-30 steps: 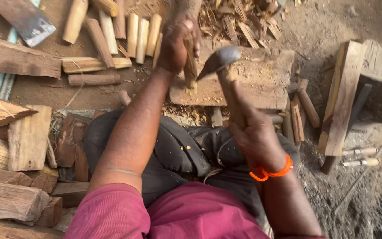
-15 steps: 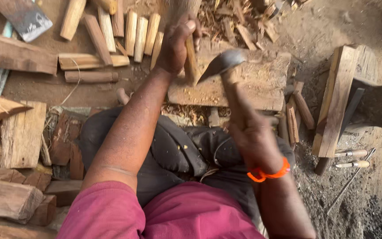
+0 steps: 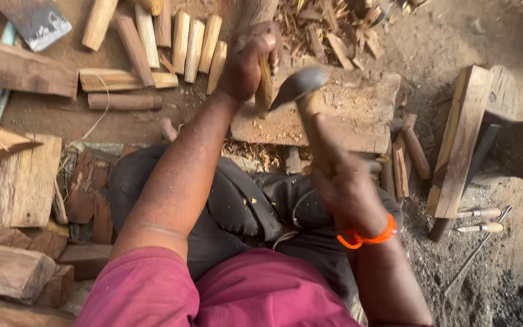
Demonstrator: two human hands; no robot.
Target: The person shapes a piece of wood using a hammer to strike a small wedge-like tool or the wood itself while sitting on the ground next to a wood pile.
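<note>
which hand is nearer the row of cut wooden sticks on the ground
Left. The left hand grips a wood piece upright on the chopping block, right beside the stick row. The right hand holds the hatchet handle, nearer the body.

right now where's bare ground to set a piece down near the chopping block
Bare dirt lies right of the chopping block, before the upright plank. Crowded: cut sticks left of the left hand, chips behind, stacked wood far left.

Row of split wooden sticks [image 3: 177,42] lay upper left; two small handled tools [image 3: 479,220] rested lower right; stacked planks [image 3: 13,200] at left.
</note>
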